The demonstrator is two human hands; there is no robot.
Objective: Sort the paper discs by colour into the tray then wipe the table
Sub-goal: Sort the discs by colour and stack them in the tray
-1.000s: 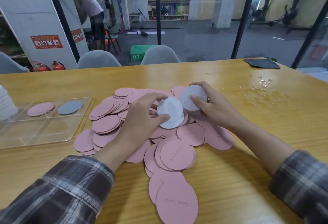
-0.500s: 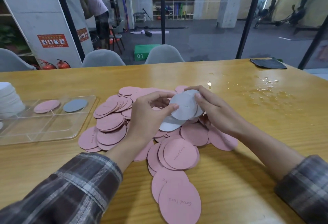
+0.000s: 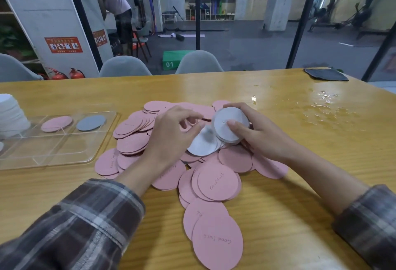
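Observation:
A heap of pink paper discs (image 3: 216, 181) covers the middle of the wooden table (image 3: 300, 194). My right hand (image 3: 260, 132) grips a small stack of pale grey discs (image 3: 230, 125) upright above the heap. My left hand (image 3: 171, 134) hovers just left of it, fingers curled, pinching the edge of a blurred grey disc (image 3: 202, 145) that lies on the heap. The clear divided tray (image 3: 64, 154) at the left holds one pink disc (image 3: 56, 123) and one grey disc (image 3: 91, 122) in separate rear compartments.
A dark cloth (image 3: 325, 74) lies at the far right corner. Spilled water (image 3: 321, 107) glistens on the right part of the table. A white stack (image 3: 10, 115) stands beside the tray's far left. Grey chairs (image 3: 199, 62) line the far edge.
My left hand passed a grey disc onto the stack in my right hand, then drew back to another grey disc on the heap. The right hand's stack has grown.

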